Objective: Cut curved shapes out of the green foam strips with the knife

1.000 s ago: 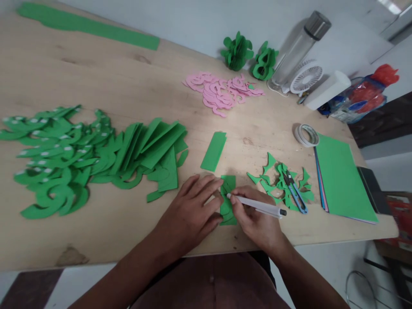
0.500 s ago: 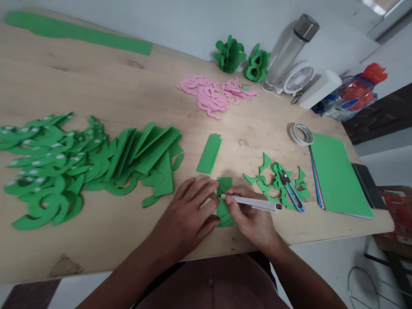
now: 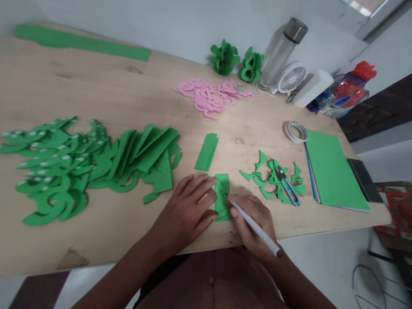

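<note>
Between my hands lies a small green paper strip (image 3: 222, 210) with curved lines drawn on it. My left hand (image 3: 186, 208) rests flat, its spread fingertips touching the strip's left edge. My right hand (image 3: 252, 219) grips a white pen (image 3: 257, 227), its tip close to the strip's right side and its dark end pointing down to the right. Whether the tip touches the paper I cannot tell. Just beyond lies another green paper strip (image 3: 206, 152). Right of my right hand, blue thread snips (image 3: 288, 186) lie on green paper scraps (image 3: 265, 189).
Green cut-outs (image 3: 58, 171) and folded green paper (image 3: 144, 150) cover the left side. Pink cut-outs (image 3: 209, 98) lie farther back, near two green paper figures (image 3: 224, 58), a bottle (image 3: 278, 56) and a small fan (image 3: 292, 78). Tape rolls (image 3: 296, 131) touch green sheets (image 3: 337, 171) at right.
My right hand has turned the pen from nearly level to slanting down toward me, and its tip has moved slightly right. My left hand still holds the strip's left side.
</note>
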`<control>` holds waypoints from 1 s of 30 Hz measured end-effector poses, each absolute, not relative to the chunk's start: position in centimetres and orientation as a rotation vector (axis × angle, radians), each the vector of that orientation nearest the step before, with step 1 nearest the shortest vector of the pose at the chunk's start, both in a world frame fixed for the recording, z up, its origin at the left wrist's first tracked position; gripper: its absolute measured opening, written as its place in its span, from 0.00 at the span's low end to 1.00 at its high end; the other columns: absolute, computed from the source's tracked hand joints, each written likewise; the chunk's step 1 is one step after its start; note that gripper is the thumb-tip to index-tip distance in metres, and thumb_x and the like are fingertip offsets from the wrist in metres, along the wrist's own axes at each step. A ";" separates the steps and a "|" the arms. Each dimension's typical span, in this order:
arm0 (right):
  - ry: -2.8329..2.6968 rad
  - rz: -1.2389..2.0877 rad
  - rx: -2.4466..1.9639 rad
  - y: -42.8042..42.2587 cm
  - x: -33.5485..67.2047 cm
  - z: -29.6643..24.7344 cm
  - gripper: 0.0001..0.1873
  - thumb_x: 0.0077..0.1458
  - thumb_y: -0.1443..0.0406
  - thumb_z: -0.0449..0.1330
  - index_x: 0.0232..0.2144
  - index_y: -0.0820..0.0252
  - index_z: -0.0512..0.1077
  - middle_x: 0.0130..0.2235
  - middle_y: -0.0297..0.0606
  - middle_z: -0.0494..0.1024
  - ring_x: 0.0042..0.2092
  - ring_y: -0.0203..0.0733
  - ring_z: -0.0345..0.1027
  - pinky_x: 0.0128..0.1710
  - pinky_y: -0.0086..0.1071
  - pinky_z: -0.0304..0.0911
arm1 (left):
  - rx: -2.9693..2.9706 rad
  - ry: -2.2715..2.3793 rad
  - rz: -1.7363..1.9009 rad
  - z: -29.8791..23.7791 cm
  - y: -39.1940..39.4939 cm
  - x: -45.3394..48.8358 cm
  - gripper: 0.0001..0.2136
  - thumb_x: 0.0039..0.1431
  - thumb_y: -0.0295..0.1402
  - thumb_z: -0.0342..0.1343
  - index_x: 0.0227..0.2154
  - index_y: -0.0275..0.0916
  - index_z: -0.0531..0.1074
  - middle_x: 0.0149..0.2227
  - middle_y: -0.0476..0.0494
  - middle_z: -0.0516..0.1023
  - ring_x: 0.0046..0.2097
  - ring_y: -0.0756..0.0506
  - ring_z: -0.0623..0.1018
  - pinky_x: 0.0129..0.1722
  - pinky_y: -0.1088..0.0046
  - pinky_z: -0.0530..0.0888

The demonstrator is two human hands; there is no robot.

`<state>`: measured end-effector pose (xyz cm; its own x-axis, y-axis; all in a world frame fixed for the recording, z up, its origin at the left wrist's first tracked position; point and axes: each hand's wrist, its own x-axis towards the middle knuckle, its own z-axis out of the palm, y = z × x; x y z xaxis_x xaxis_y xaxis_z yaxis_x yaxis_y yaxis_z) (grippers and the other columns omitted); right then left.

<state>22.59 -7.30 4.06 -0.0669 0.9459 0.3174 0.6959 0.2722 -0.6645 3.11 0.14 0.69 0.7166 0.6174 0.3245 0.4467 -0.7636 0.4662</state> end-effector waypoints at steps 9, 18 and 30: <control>-2.052 0.071 -1.518 -7.8 22.4 2.8 0.12 0.66 0.68 0.53 0.47 0.61 0.75 0.37 0.41 0.84 0.38 0.45 0.75 0.41 0.39 0.65 | 2.587 0.831 0.612 0.7 0.1 3.1 0.10 0.65 0.33 0.53 0.46 0.39 0.72 0.60 0.37 0.72 0.64 0.36 0.66 0.64 0.48 0.61; -2.063 0.055 -1.511 -7.9 22.4 2.9 0.13 0.66 0.69 0.53 0.47 0.60 0.75 0.37 0.41 0.84 0.39 0.44 0.75 0.40 0.38 0.64 | 2.590 0.825 0.611 0.7 0.2 3.1 0.10 0.64 0.33 0.54 0.47 0.40 0.70 0.60 0.37 0.72 0.65 0.36 0.66 0.64 0.47 0.62; -2.057 0.056 -1.499 -8.0 22.5 2.6 0.13 0.65 0.69 0.54 0.47 0.60 0.75 0.39 0.42 0.84 0.40 0.45 0.75 0.41 0.39 0.65 | 2.577 0.803 0.569 1.1 0.4 2.9 0.12 0.64 0.33 0.54 0.49 0.40 0.70 0.62 0.37 0.71 0.66 0.37 0.65 0.64 0.48 0.62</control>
